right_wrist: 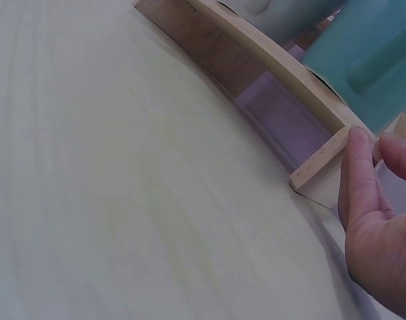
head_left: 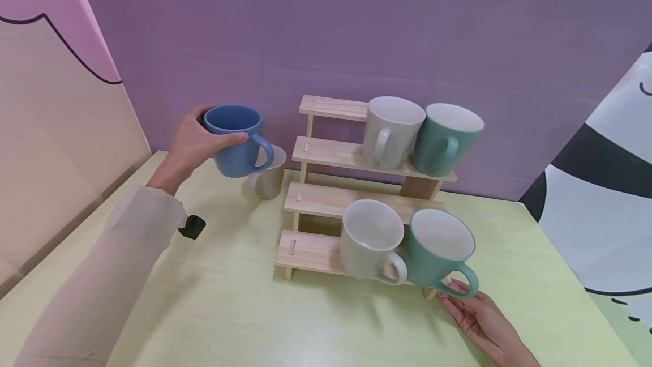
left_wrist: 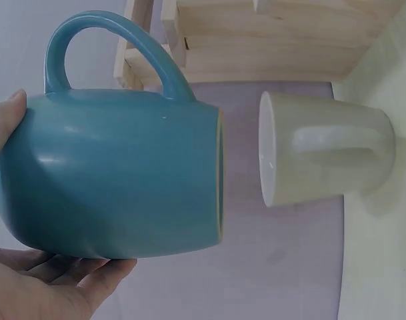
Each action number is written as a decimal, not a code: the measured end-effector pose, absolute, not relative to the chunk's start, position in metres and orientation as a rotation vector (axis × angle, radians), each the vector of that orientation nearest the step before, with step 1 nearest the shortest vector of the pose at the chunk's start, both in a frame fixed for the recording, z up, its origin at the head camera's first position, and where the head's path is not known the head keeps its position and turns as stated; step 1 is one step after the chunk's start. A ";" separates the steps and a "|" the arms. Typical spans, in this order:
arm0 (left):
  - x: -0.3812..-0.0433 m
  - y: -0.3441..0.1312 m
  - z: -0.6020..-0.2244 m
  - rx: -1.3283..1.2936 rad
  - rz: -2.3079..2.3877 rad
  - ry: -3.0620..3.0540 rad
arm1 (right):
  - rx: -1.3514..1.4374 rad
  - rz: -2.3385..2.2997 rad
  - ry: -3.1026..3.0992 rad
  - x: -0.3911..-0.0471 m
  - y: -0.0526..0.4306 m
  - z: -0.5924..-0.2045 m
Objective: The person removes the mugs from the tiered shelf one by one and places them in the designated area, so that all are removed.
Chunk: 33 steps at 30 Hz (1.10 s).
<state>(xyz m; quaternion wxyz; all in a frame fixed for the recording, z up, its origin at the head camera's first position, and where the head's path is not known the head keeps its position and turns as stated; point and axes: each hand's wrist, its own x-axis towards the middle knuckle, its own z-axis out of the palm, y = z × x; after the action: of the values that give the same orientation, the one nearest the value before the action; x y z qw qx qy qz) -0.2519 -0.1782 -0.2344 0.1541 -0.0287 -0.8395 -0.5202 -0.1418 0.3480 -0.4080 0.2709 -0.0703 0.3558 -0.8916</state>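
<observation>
My left hand (head_left: 191,143) grips a blue mug (head_left: 231,154) by its body, thumb near the rim and fingers on the far side. The mug is held up off the table, handle to the right; in the left wrist view its underside faces a light mug (left_wrist: 329,150) beyond it. My right hand (head_left: 481,321) is at the front right corner of a stepped wooden rack (head_left: 318,251), fairly straight fingers (right_wrist: 363,170) touching its end. Just above that hand, a green mug (head_left: 428,265) sits on the rack beside a white mug (head_left: 361,254).
On the rack's upper part stand another white mug (head_left: 382,146) and another green mug (head_left: 433,149). The light mug stands on the pale table (head_left: 229,299) left of the rack, partly behind the blue one. A purple wall (head_left: 305,27) closes off the back.
</observation>
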 end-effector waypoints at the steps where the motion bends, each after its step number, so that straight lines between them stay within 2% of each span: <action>1: -0.251 -0.180 -0.235 -0.076 -1.490 -2.405 | -0.197 -2.404 0.960 -0.142 0.348 -0.408; 33: -0.253 -0.216 -0.274 0.104 -1.439 -2.377 | -0.259 -2.418 0.916 -0.134 0.342 -0.406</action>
<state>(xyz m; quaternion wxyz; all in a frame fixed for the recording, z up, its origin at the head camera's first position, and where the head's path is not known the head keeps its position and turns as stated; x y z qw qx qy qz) -0.2533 -0.2157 -0.2738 0.1794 0.0367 -0.8411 -0.5089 -0.1342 0.3422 -0.4064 0.2683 -0.0961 0.3397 -0.8963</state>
